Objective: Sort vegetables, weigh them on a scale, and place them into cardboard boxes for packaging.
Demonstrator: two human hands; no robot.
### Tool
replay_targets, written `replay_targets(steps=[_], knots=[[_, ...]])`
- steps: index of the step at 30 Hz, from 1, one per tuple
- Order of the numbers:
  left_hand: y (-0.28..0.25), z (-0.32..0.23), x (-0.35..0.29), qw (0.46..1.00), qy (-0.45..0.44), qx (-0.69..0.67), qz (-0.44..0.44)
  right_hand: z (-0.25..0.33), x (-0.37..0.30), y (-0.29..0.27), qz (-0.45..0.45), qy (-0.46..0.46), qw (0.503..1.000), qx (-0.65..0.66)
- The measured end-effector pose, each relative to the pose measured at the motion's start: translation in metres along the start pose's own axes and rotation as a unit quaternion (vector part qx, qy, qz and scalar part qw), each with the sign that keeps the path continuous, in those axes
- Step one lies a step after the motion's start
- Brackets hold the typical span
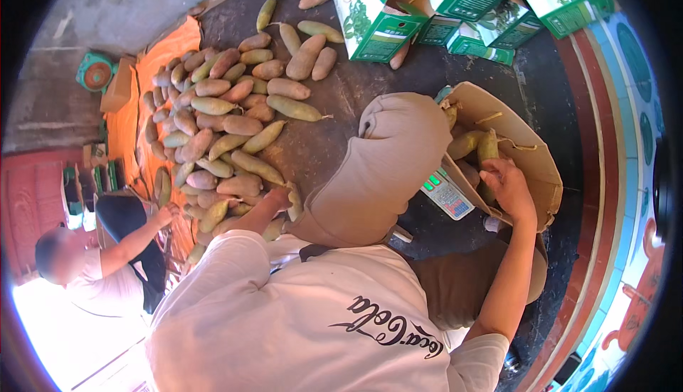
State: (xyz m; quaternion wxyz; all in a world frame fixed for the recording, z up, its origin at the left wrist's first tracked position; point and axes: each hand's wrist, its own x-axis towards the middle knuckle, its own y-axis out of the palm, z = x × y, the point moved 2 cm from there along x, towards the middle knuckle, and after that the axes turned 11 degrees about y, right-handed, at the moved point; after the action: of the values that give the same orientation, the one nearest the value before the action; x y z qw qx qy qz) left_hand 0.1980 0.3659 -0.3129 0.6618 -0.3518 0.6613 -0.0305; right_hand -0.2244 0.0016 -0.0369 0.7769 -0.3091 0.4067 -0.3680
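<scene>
My right hand [509,182] reaches into an open brown carton [530,154] at the right. Its curled fingers are at the lower end of an upright, oblong green fruit [488,144]; more such fruits lie in the carton around it. My left hand [276,198] is low at the right edge of a large heap of oblong green and reddish-brown fruits [213,122]. Right beside it is a green fruit [294,203]; the left fingers are mostly hidden, so a grip cannot be made out.
A digital scale [448,194] with a lit display stands beside the carton. Several green-and-white printed boxes [380,18] are at the far right. Under the heap's left part lies an orange sheet [181,40]. At the left, another person's hand [167,214] reaches to the heap. My bent knee [405,122] rises between heap and carton.
</scene>
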Motion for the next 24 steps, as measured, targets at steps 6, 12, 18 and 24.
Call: replay_targets(steps=[6,12,18,24], knots=[[-0.018,-0.038,-0.005,0.998,-0.032,-0.054,-0.002,0.012,-0.005,0.024,0.168,0.036,0.972,0.161],[-0.017,-0.038,-0.001,0.999,-0.032,-0.036,0.022,0.014,-0.001,0.035,0.174,-0.006,0.979,0.102],[-0.006,-0.018,-0.014,0.990,-0.048,0.067,0.110,0.015,0.000,0.039,0.162,0.004,0.986,0.046],[0.013,0.028,-0.050,0.984,-0.106,0.103,0.094,0.025,0.001,0.034,0.159,0.003,0.987,0.000]])
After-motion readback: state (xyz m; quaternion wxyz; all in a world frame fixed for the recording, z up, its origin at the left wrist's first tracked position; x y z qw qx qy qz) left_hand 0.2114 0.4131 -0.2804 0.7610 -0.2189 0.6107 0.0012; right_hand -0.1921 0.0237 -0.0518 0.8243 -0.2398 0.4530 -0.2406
